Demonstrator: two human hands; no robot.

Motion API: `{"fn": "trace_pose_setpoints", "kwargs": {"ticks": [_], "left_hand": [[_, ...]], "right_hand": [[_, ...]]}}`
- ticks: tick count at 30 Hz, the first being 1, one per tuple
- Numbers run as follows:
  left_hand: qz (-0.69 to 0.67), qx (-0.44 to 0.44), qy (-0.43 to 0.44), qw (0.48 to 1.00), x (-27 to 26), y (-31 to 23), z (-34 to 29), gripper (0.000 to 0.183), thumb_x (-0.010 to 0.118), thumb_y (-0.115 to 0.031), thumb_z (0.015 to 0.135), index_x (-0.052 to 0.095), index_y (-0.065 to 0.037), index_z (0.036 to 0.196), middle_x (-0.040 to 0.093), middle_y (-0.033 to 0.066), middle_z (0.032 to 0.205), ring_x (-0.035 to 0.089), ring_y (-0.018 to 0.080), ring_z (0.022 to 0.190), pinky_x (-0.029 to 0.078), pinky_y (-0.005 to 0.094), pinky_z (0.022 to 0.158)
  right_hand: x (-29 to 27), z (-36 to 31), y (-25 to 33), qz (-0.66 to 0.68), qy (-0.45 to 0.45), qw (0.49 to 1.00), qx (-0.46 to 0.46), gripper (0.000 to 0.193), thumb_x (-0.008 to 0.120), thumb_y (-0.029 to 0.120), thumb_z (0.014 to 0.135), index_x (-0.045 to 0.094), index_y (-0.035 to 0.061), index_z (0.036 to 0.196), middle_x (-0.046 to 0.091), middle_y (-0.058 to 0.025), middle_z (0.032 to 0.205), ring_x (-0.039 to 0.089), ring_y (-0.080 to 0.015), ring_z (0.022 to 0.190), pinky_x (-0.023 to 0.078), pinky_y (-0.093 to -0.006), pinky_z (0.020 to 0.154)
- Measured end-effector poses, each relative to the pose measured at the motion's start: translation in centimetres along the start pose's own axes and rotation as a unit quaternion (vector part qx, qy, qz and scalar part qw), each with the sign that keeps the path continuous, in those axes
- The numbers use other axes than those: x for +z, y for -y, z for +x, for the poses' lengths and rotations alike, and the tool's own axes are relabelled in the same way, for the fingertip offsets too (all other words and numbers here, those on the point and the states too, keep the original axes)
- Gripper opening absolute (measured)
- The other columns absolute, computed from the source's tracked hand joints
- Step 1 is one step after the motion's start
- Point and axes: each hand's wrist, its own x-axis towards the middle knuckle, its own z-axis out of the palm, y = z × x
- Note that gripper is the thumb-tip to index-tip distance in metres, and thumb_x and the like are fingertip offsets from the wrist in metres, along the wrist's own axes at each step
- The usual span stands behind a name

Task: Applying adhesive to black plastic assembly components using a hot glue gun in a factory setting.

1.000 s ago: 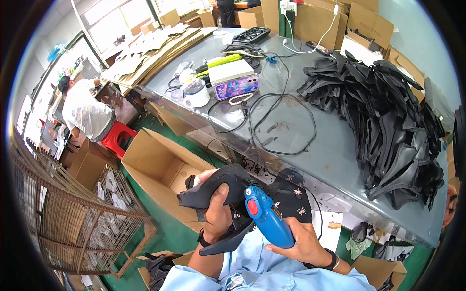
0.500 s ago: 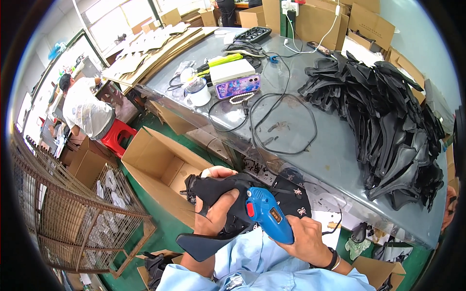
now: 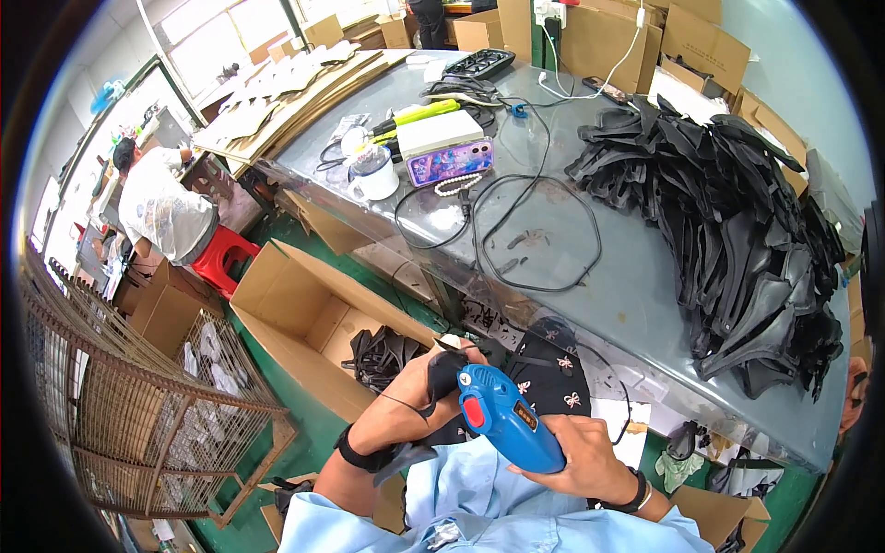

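My right hand (image 3: pixel 583 458) is wrapped round a blue handheld power tool (image 3: pixel 516 433) with a red button and a small display on its body. Its working end lies against my left hand (image 3: pixel 415 398), and its tip is hidden from sight. The fingers of that left hand are closed on a black fabric piece (image 3: pixel 445 373), partly covered by the hand and the tool. A dark strip (image 3: pixel 403 459) hangs below the left wrist. Just left of my hands, an open cardboard box (image 3: pixel 281 290) holds several black pieces (image 3: pixel 380 359).
A grey-topped table (image 3: pixel 636 318) carries a large heap of black molded pieces (image 3: pixel 737 240) on its right. Looped cable (image 3: pixel 599 249), a phone (image 3: pixel 452 161) and a white mug (image 3: pixel 375 180) are farther back. A wire cage (image 3: pixel 138 424) stands left; a person (image 3: pixel 166 203) sits beyond.
The black piece has been drawn in and bunched within my left hand, which has turned and moved right beside the tool. Black pieces in the box are now uncovered. The tool barely shifted.
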Motion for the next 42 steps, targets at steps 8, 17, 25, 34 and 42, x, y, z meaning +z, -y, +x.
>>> {"fn": "trace_pose_setpoints", "kwargs": {"ticks": [8, 17, 25, 34, 42], "left_hand": [[-0.265, -0.275, 0.148, 0.912, 3.4, -0.9, -0.2, 0.053, 0.068, -0.009, 0.081, 0.046, -0.003, 0.129, 0.059, 0.0059, 0.114, 0.054, 0.0135, 0.105, 0.043, 0.0294, 0.092], [-0.507, -0.118, 0.131, 0.844, 7.9, 3.8, -2.8, 0.062, 0.058, -0.02, 0.089, 0.025, 0.001, 0.138, 0.056, 0.0131, 0.113, 0.058, 0.0198, 0.099, 0.046, 0.0335, 0.089], [-0.478, -0.122, -0.289, 0.82, 10.1, 0.2, -0.8, 0.043, 0.059, -0.021, 0.086, 0.048, 0.004, 0.12, 0.056, 0.0141, 0.112, 0.057, 0.0204, 0.1, 0.045, 0.0329, 0.09], [-0.403, -0.171, -0.269, 0.858, 10.0, -0.8, -1.4, 0.036, 0.061, -0.017, 0.084, 0.054, 0.005, 0.112, 0.059, 0.0123, 0.105, 0.059, 0.0156, 0.093, 0.048, 0.0291, 0.083], [-0.448, -0.167, -0.256, 0.84, 9.1, -0.7, -1.0, 0.04, 0.055, -0.024, 0.084, 0.049, 0.002, 0.114, 0.058, 0.0167, 0.103, 0.062, 0.0228, 0.087, 0.053, 0.0349, 0.071]], "right_hand": [[-0.9, 2.0, 0.1, 0.111, -0.085, 0.986, 0.092, 0.058, 0.083, 0.027, 0.066, 0.052, -0.0026, 0.104, 0.062, -0.01, 0.079, 0.063, -0.0187, 0.066, 0.048, -0.0283, 0.06], [-2.1, 3.1, -0.9, 0.355, -0.182, 0.883, 0.249, 0.055, 0.077, 0.01, 0.071, 0.046, 0.0021, 0.116, 0.056, -0.001, 0.087, 0.054, -0.0073, 0.078, 0.046, -0.0225, 0.068], [-0.7, 2.7, -1.0, 0.25, -0.231, 0.915, 0.218, 0.046, 0.076, 0.009, 0.074, 0.046, 0.0014, 0.108, 0.061, -0.0047, 0.085, 0.059, -0.0098, 0.076, 0.05, -0.0251, 0.069], [-0.6, 2.3, -2.0, 0.026, -0.247, 0.962, 0.11, 0.052, 0.075, 0.012, 0.067, 0.048, -0.0024, 0.109, 0.064, -0.0179, 0.083, 0.066, -0.0334, 0.07, 0.053, -0.0362, 0.064], [-1.4, 3.0, -2.1, 0.287, -0.185, 0.911, 0.229, 0.044, 0.071, 0.007, 0.073, 0.045, 0.0007, 0.109, 0.064, -0.0072, 0.079, 0.064, -0.0151, 0.073, 0.05, -0.0275, 0.065]]}}
